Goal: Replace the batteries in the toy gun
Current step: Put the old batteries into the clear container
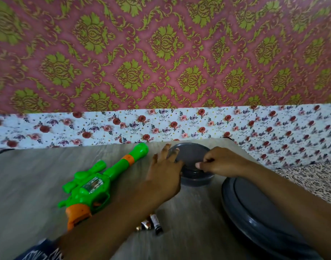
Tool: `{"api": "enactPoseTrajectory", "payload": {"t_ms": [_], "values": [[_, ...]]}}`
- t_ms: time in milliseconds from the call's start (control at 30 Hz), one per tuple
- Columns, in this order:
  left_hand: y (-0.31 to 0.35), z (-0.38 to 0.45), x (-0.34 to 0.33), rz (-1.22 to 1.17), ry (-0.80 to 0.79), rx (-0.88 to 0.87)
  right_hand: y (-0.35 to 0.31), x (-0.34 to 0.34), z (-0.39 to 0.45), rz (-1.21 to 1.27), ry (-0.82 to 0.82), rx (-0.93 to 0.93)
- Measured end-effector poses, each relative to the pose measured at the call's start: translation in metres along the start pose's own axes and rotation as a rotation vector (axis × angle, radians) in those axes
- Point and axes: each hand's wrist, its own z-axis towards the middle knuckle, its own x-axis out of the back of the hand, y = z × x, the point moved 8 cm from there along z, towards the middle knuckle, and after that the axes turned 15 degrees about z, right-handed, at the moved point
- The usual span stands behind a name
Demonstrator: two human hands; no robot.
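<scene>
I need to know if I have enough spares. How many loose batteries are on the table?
2 clearly show, side by side: one battery, another battery, just under the left forearm, which may hide more.

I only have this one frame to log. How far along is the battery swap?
Done: little that shows; batteries lie loose on the table, old or new unclear. In hand: left hand and right hand work the lid of a dark round container. Left: the toy gun lies untouched.

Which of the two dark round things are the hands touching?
The smaller lidded container at the table's far edge; both hands are at its lid. The bigger round dish at the right lies untouched.
</scene>
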Motion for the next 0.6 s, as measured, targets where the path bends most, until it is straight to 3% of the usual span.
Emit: {"api": "enactPoseTrajectory", "payload": {"t_ms": [167,267,400,467,600], "values": [[0.002,-0.039,0.004,-0.077,-0.026,0.064,-0.022,-0.009,0.001,0.059,0.12,0.107],[-0.007,-0.048,0.005,-0.212,-0.009,0.148,-0.035,-0.033,0.006,-0.074,0.024,0.114],[-0.041,-0.046,-0.021,-0.419,-0.089,0.268,-0.043,-0.039,0.004,-0.109,0.071,0.074],[-0.051,-0.04,-0.031,-0.46,-0.111,0.206,-0.043,-0.042,0.003,-0.14,0.138,0.012],[-0.073,-0.039,-0.044,-0.661,-0.103,0.255,-0.052,-0.06,0.0,-0.39,0.197,-0.07]]}}
